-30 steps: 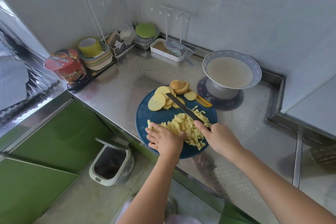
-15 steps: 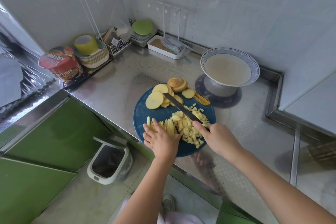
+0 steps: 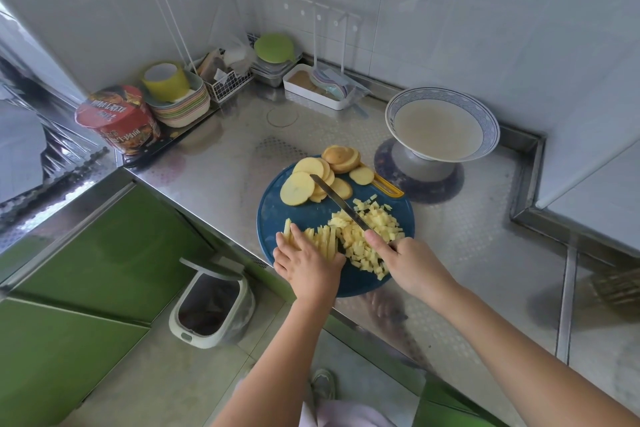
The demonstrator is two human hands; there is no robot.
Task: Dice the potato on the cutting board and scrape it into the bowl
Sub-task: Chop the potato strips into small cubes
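A round blue cutting board (image 3: 277, 215) lies on the steel counter. Potato slices (image 3: 301, 188) are stacked at its far side, potato sticks (image 3: 327, 239) lie near its front, and a pile of potato dice (image 3: 372, 232) sits to their right. My left hand (image 3: 308, 262) presses down on the sticks with its fingers over them. My right hand (image 3: 410, 262) grips the handle of a knife (image 3: 337, 199), forefinger along the blade's spine. The blade slants across the dice and sticks. A blue-rimmed bowl (image 3: 491, 125) holding pale liquid stands beyond the board to the right.
At the back left stand an instant noodle cup (image 3: 116, 118), stacked bowls with a yellow cup (image 3: 176, 95), a wire basket (image 3: 227, 80) and a white tray (image 3: 315, 92). A bin (image 3: 211, 302) sits on the floor below the counter edge. A raised steel ledge (image 3: 526, 184) borders the right.
My left hand has slid back leftward along the sticks, exposing more of them. The knife has kept chopping beside it, and the pile of dice has grown.
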